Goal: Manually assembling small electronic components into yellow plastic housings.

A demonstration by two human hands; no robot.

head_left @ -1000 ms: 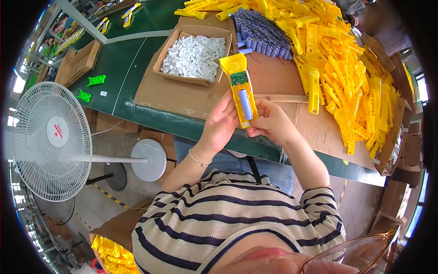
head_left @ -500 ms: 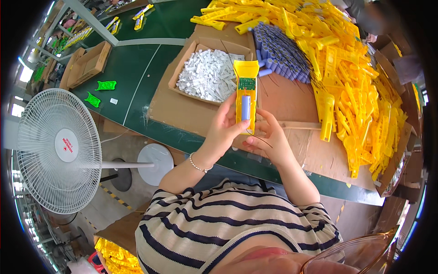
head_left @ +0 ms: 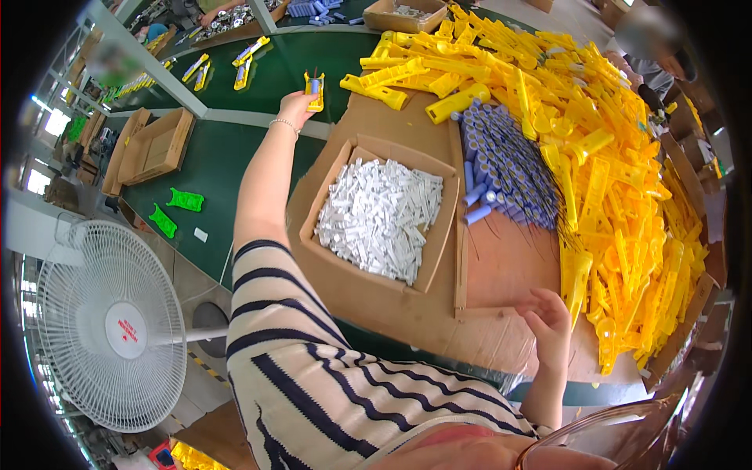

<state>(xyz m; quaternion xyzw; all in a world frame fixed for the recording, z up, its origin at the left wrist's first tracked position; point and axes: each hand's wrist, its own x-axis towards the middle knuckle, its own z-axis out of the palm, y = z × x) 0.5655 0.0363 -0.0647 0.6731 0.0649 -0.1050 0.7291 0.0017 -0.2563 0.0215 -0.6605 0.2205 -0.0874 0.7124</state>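
My left arm reaches out to the far side of the green table. At its end my left hand (head_left: 296,107) is closed on a yellow plastic housing (head_left: 319,100) with a blue cylindrical battery cell inside. My right hand (head_left: 548,323) holds nothing, its fingers loosely bent and apart, above the cardboard beside the heap of yellow plastic housings (head_left: 603,211). Between the two arms lies a cardboard tray (head_left: 356,270) filled with small white parts (head_left: 380,215). Blue battery cells (head_left: 505,160) with thin dark wires are stacked right of that tray.
Several filled yellow housings (head_left: 243,74) lie far left, beyond a grey metal rail (head_left: 270,121). Two green plastic pieces (head_left: 186,200) and a small white part (head_left: 201,234) rest near an open cardboard box (head_left: 160,149). A white fan (head_left: 117,329) stands left; another person (head_left: 646,59) is at the far right.
My left hand has carried the yellow housing forward and left, away from my body. My right hand has let go of it and moved right. The view has shifted too.
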